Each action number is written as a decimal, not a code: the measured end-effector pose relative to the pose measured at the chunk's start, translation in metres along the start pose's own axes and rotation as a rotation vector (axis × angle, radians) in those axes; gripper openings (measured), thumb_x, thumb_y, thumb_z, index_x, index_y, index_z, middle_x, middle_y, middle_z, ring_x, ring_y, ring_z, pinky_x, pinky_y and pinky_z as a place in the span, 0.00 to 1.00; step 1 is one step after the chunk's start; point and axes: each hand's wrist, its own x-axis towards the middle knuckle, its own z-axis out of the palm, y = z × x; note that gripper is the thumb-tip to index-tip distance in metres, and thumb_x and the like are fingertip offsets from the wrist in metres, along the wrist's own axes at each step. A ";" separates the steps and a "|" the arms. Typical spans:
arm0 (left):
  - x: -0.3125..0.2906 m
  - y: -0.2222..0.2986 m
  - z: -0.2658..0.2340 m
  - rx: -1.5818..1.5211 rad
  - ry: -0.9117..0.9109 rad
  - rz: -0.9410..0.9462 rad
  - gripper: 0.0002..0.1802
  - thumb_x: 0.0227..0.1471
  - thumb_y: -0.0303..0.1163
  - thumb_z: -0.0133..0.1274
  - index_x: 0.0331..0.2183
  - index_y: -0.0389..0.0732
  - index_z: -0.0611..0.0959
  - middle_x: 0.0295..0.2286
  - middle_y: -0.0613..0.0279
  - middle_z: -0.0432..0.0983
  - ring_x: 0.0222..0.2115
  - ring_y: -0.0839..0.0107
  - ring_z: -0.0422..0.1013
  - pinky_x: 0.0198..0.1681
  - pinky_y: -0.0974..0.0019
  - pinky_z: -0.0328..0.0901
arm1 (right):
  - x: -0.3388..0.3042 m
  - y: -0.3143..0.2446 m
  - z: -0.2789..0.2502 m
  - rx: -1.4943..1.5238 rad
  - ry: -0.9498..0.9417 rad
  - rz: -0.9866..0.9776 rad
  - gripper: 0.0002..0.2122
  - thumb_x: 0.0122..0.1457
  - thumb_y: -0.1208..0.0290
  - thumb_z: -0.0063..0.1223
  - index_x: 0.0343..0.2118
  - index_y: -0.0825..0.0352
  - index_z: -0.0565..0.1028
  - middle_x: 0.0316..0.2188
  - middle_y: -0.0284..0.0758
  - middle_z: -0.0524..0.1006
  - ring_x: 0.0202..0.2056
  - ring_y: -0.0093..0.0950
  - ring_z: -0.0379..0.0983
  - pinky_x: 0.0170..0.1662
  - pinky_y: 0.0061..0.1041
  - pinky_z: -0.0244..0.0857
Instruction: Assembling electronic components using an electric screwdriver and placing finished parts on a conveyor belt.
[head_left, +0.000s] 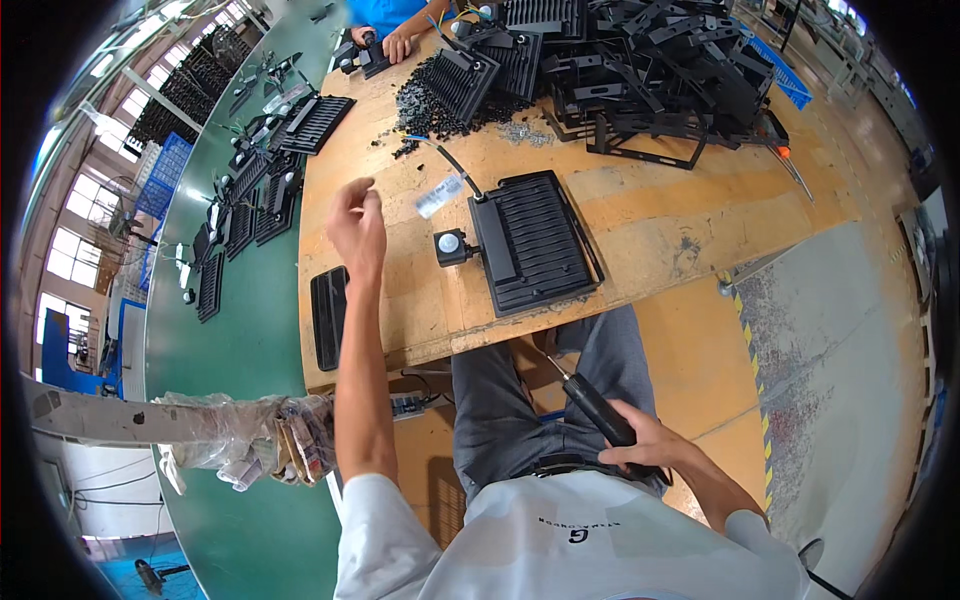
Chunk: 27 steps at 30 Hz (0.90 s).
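A black finned floodlight housing (535,240) lies on the wooden bench, its sensor box (452,247) with a pale round lens sticking out on the left. A cable with coloured wire ends rises from its top, beside a small clear label or bag (438,196). My left hand (358,232) hovers left of the housing with its fingers curled; whatever they hold, if anything, is hidden. Over my lap, my right hand (640,440) grips a black electric screwdriver (598,408), its bit pointing up and left toward the bench edge.
Black brackets (660,70) are heaped at the back right, near loose black parts (430,100) and silver screws (525,133). An orange-tipped screwdriver (790,165) lies right. A co-worker's hands (390,45) work opposite. A dark flat panel (328,318) lies left; more floodlights (245,205) line the green conveyor (200,370).
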 end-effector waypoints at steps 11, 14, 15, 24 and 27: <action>0.059 -0.070 0.086 0.607 -0.546 0.130 0.11 0.49 0.35 0.56 0.34 0.41 0.86 0.32 0.45 0.80 0.35 0.47 0.76 0.40 0.50 0.71 | 0.000 0.025 0.010 -0.222 0.228 -0.095 0.35 0.50 0.61 0.72 0.57 0.69 0.64 0.31 0.30 0.72 0.31 0.20 0.72 0.34 0.22 0.68; 0.062 -0.093 0.065 0.559 -0.458 0.206 0.08 0.49 0.33 0.55 0.29 0.38 0.83 0.29 0.44 0.79 0.32 0.45 0.75 0.36 0.50 0.69 | -0.003 0.014 0.011 -0.105 0.220 -0.068 0.31 0.49 0.63 0.73 0.51 0.68 0.67 0.30 0.28 0.70 0.31 0.20 0.70 0.34 0.22 0.66; 0.056 -0.088 0.053 0.378 -0.353 0.303 0.08 0.51 0.31 0.56 0.30 0.37 0.82 0.27 0.45 0.78 0.29 0.50 0.76 0.34 0.54 0.69 | -0.004 0.013 0.008 -0.122 0.176 -0.090 0.30 0.49 0.64 0.73 0.51 0.67 0.67 0.30 0.28 0.70 0.31 0.19 0.69 0.34 0.22 0.66; -0.029 0.050 -0.038 -0.443 -0.232 -0.186 0.12 0.63 0.26 0.51 0.44 0.26 0.79 0.30 0.54 0.80 0.30 0.70 0.77 0.38 0.67 0.73 | -0.015 -0.038 0.014 0.051 -0.018 -0.214 0.34 0.51 0.65 0.72 0.57 0.72 0.64 0.31 0.30 0.72 0.26 0.18 0.68 0.30 0.21 0.63; -0.078 0.092 -0.040 -0.548 -0.301 -0.151 0.09 0.60 0.22 0.53 0.42 0.29 0.79 0.32 0.50 0.81 0.33 0.63 0.79 0.41 0.59 0.77 | -0.002 -0.048 0.023 -0.052 0.048 -0.373 0.33 0.51 0.64 0.72 0.55 0.72 0.65 0.28 0.29 0.72 0.26 0.17 0.67 0.30 0.22 0.63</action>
